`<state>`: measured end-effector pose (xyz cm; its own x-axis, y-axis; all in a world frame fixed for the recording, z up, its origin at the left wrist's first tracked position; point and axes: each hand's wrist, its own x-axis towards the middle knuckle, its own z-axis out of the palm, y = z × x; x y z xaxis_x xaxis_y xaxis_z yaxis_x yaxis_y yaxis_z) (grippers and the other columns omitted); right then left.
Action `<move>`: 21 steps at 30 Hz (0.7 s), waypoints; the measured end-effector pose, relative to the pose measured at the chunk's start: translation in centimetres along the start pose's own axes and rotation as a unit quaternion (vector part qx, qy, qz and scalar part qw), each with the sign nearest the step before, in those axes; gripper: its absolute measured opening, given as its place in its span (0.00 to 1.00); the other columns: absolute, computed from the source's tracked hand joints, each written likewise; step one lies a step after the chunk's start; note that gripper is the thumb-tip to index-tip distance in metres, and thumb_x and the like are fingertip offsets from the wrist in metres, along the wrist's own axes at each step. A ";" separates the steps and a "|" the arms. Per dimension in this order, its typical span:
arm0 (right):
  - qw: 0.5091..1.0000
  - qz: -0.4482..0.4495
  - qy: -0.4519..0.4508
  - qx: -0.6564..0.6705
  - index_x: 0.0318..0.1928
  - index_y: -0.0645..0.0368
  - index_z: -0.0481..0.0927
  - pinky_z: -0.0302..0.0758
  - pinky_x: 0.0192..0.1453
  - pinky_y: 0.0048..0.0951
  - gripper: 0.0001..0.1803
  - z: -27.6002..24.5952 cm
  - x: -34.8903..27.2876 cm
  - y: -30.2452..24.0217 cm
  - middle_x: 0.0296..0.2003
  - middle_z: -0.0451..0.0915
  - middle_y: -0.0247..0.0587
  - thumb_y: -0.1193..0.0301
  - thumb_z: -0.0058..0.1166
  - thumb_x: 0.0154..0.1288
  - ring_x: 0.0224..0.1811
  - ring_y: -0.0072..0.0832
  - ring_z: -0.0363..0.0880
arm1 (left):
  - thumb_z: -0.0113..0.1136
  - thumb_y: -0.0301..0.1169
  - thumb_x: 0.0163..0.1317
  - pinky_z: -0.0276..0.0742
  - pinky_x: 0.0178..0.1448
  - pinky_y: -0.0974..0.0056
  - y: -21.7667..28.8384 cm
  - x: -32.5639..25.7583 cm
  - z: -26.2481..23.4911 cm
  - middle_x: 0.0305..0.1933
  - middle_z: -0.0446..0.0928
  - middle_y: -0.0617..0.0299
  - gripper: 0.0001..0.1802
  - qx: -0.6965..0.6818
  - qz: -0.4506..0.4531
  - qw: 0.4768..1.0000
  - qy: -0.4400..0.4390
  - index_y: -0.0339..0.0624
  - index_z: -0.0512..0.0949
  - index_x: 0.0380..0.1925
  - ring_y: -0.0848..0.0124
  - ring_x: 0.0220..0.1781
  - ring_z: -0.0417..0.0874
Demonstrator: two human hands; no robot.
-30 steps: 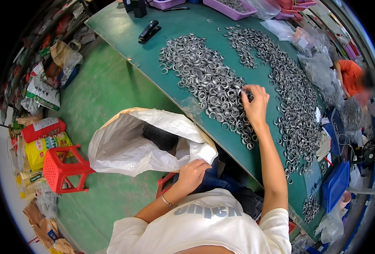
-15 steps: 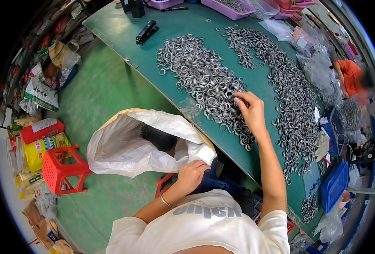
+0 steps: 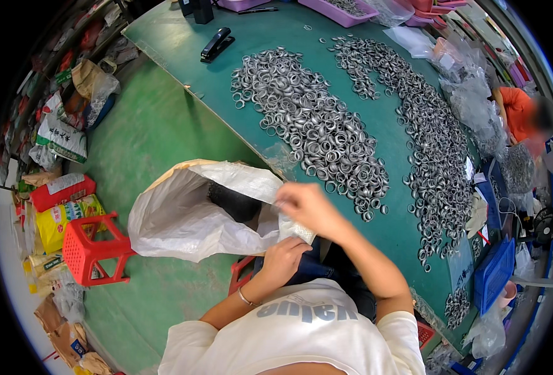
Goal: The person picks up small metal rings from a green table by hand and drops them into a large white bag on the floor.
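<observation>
I am clenching my left hand (image 3: 283, 259) on the white woven sack (image 3: 195, 215) rim; my blurred right hand (image 3: 304, 203), grip unclear, is hovering just above it, metal rings (image 3: 317, 131) beyond.

White woven sack (image 3: 195, 212), mouth open, centre frame. At 9 o'clock: red and yellow printed bags (image 3: 61, 206); white printed sack (image 3: 61, 139) above. Clear plastic bags (image 3: 467, 87) at 2 o'clock.
</observation>
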<state>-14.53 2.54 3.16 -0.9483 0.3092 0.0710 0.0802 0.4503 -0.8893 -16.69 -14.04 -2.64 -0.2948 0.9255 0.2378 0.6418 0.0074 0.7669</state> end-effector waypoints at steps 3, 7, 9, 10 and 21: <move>0.990 -0.019 0.008 -0.142 0.38 0.66 0.78 0.76 0.38 0.36 0.08 4.1 -0.4 2.1 0.34 0.80 0.49 0.78 0.58 0.57 0.33 0.41 0.80 | 0.56 0.18 0.51 0.78 0.39 0.57 0.5 0.4 0.0 0.36 0.79 0.59 0.11 0.005 0.005 1.000 0.014 0.41 0.82 0.33 0.60 0.37 0.81; 0.996 -0.027 0.074 -0.034 0.37 0.65 0.79 0.75 0.39 0.35 0.07 0.3 -0.8 -0.2 0.32 0.79 0.47 0.80 0.59 0.56 0.33 0.40 0.78 | 0.56 0.18 0.51 0.78 0.39 0.57 -0.1 0.0 -0.3 0.36 0.79 0.60 0.11 -0.014 -0.003 1.000 -0.001 0.41 0.82 0.33 0.59 0.38 0.80; 0.967 -0.045 0.226 -0.108 0.36 0.64 0.79 0.73 0.42 0.37 0.08 -2.3 -1.5 -0.4 0.32 0.79 0.46 0.79 0.61 0.54 0.36 0.42 0.77 | 0.56 0.18 0.51 0.78 0.39 0.58 -0.2 -0.2 -0.3 0.36 0.79 0.60 0.10 -0.015 -0.012 1.000 -0.010 0.41 0.82 0.33 0.59 0.38 0.80; 0.934 -0.038 0.312 -0.168 0.35 0.63 0.79 0.72 0.46 0.39 0.08 -3.8 -1.7 -0.4 0.34 0.79 0.44 0.78 0.62 0.52 0.39 0.44 0.76 | 0.57 0.18 0.51 0.78 0.39 0.58 -0.2 -0.1 -0.3 0.36 0.79 0.60 0.10 -0.018 -0.009 1.000 -0.011 0.41 0.82 0.33 0.59 0.38 0.80; 0.887 -0.004 0.409 -0.213 0.33 0.61 0.80 0.66 0.50 0.35 0.07 -9.5 -2.7 4.2 0.38 0.79 0.41 0.75 0.64 0.53 0.45 0.37 0.73 | 0.57 0.18 0.51 0.77 0.38 0.58 -0.1 0.1 -0.4 0.35 0.78 0.60 0.10 -0.021 0.001 1.000 -0.007 0.41 0.81 0.33 0.59 0.37 0.80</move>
<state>-8.68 11.52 3.56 -0.4224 0.7315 0.5352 0.3491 0.6762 -0.6487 -17.02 -14.09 -2.44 -0.2823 0.9310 0.2313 0.6120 -0.0109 0.7908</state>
